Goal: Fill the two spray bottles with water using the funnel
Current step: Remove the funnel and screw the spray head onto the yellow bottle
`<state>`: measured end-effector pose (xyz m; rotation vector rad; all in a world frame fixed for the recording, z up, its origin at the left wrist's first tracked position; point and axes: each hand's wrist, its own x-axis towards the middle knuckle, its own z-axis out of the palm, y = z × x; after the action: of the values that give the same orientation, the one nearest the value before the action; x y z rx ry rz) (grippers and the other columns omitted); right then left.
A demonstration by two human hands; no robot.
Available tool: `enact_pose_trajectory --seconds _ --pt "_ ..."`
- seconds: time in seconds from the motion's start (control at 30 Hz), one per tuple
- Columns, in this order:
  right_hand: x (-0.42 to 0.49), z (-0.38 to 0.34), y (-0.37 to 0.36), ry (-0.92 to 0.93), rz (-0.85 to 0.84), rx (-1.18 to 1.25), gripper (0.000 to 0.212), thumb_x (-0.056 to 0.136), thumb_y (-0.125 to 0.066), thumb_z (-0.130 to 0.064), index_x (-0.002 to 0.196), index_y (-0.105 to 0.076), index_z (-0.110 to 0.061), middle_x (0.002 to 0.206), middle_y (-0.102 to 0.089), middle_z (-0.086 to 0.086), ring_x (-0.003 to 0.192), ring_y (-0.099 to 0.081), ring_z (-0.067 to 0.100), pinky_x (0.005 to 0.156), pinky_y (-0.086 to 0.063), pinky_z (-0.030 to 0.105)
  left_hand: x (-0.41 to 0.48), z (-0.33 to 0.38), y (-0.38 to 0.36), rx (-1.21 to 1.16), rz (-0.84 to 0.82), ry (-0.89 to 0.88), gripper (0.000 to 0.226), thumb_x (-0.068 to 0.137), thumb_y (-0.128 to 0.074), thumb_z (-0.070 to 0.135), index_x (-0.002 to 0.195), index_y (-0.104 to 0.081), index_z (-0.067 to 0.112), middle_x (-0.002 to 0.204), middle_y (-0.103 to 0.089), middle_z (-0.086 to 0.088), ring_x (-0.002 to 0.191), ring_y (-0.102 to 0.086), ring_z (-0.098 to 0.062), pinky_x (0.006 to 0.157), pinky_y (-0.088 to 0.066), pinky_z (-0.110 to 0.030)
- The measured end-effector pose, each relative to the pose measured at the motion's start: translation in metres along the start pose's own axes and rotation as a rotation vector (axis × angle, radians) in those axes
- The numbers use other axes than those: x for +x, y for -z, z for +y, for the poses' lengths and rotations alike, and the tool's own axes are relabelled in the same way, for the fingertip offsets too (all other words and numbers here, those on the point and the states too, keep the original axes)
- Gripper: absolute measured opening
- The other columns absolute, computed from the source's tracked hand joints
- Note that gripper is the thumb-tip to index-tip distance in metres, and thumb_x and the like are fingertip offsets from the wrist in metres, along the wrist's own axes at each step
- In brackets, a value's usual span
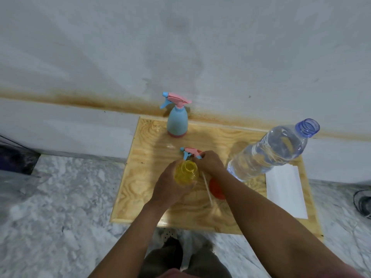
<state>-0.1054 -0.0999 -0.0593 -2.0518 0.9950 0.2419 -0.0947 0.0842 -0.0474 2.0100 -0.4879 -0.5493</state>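
Note:
My left hand (169,187) grips a yellow spray bottle (185,172) whose neck is open. My right hand (209,162) holds its pink and blue trigger head (189,152) just beside the neck, with the white dip tube (207,189) hanging free outside the bottle. An orange funnel (215,188) lies on the wooden board (140,177), partly hidden under my right forearm. A blue spray bottle (177,122) with its trigger head on stands at the board's far edge. A large uncapped clear water bottle (275,149) stands at the right.
A white sheet of paper (286,192) lies on the board's right side. The board sits on a marble-patterned floor against a stained white wall. A dark object (363,203) is at the far right edge and dark plastic (16,159) at the left.

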Motion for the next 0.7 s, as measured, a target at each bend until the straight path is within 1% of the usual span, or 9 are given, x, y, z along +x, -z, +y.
enact_pose_trajectory --seconds 0.03,0.07,0.17,0.23,0.33,0.47,0.53,0.63,0.7 --pt "-0.004 -0.004 0.004 0.013 0.032 0.024 0.031 0.083 -0.072 -0.043 0.069 -0.065 -0.016 0.062 -0.059 -0.003 0.060 -0.056 0.014 0.050 -0.038 0.025 -0.001 0.000 -0.001 0.001 -0.004 -0.005 0.076 0.069 -0.088 0.038 0.136 -0.051 0.032 0.126 -0.060 0.016 0.115 -0.056 -0.002 0.093 -0.046 -0.021" --pt "-0.007 -0.006 0.010 0.033 0.083 0.055 0.030 0.086 -0.070 -0.039 0.071 -0.065 -0.013 0.063 -0.059 -0.002 0.061 -0.055 0.016 0.051 -0.037 0.026 -0.001 -0.002 -0.002 -0.001 -0.014 -0.007 0.079 0.069 -0.088 0.038 0.138 -0.050 0.032 0.129 -0.059 0.017 0.117 -0.055 -0.001 0.094 -0.045 -0.019" --pt "-0.025 -0.016 0.032 0.174 0.266 0.178 0.025 0.091 -0.067 -0.033 0.095 -0.070 -0.008 0.077 -0.067 0.002 0.070 -0.058 0.014 0.061 -0.042 0.027 -0.003 -0.005 -0.004 -0.003 -0.024 -0.012 0.082 0.071 -0.087 0.036 0.142 -0.048 0.030 0.134 -0.057 0.017 0.121 -0.052 0.000 0.095 -0.040 -0.011" --pt "-0.044 -0.022 0.049 0.300 0.383 0.293 0.022 0.094 -0.067 -0.030 0.105 -0.070 -0.011 0.082 -0.068 -0.002 0.072 -0.059 0.008 0.066 -0.044 0.021 -0.003 -0.004 -0.004 -0.013 -0.010 -0.001 0.078 0.072 -0.087 0.031 0.141 -0.050 0.029 0.130 -0.058 0.016 0.118 -0.053 0.001 0.091 -0.039 -0.006" --pt "-0.076 -0.036 0.074 0.457 0.487 0.459 0.012 0.097 -0.064 -0.022 0.105 -0.068 -0.014 0.079 -0.064 -0.007 0.070 -0.056 -0.002 0.063 -0.042 0.010 -0.002 -0.001 -0.002 -0.034 -0.004 0.023 0.074 0.071 -0.086 0.027 0.137 -0.052 0.033 0.125 -0.061 0.017 0.110 -0.057 0.005 0.090 -0.047 -0.010" --pt "-0.104 -0.053 0.090 0.555 0.543 0.625 0.026 0.096 -0.061 -0.031 0.114 -0.065 -0.013 0.089 -0.065 -0.004 0.080 -0.059 0.007 0.067 -0.045 0.014 0.001 0.003 0.000 -0.032 -0.002 0.040 0.076 0.071 -0.088 0.022 0.138 -0.051 0.027 0.124 -0.059 0.013 0.109 -0.056 -0.005 0.080 -0.040 -0.006" --pt "-0.115 -0.063 0.094 0.597 0.563 0.693 0.026 0.094 -0.059 -0.033 0.114 -0.064 -0.017 0.092 -0.066 -0.003 0.081 -0.059 0.006 0.068 -0.049 0.018 -0.001 0.005 0.000 -0.012 0.001 0.030 0.078 0.069 -0.089 0.025 0.138 -0.052 0.026 0.124 -0.059 0.010 0.111 -0.057 -0.009 0.082 -0.042 -0.012" --pt "-0.127 -0.075 0.097 0.638 0.575 0.754 0.017 0.098 -0.059 -0.018 0.114 -0.063 -0.020 0.093 -0.067 -0.005 0.081 -0.060 0.000 0.070 -0.049 0.015 -0.004 0.008 0.000 0.004 0.006 0.024 0.090 0.056 -0.081 0.048 0.139 -0.053 0.025 0.129 -0.062 0.005 0.117 -0.059 -0.015 0.095 -0.049 -0.030" --pt "-0.130 -0.079 0.096 0.643 0.571 0.760 0.019 0.098 -0.059 -0.013 0.116 -0.062 -0.017 0.095 -0.067 -0.009 0.082 -0.060 -0.003 0.071 -0.049 0.013 -0.006 0.010 0.001 0.018 0.001 0.017 0.091 0.059 -0.085 0.043 0.141 -0.051 0.023 0.132 -0.060 0.005 0.118 -0.056 -0.013 0.095 -0.047 -0.028"
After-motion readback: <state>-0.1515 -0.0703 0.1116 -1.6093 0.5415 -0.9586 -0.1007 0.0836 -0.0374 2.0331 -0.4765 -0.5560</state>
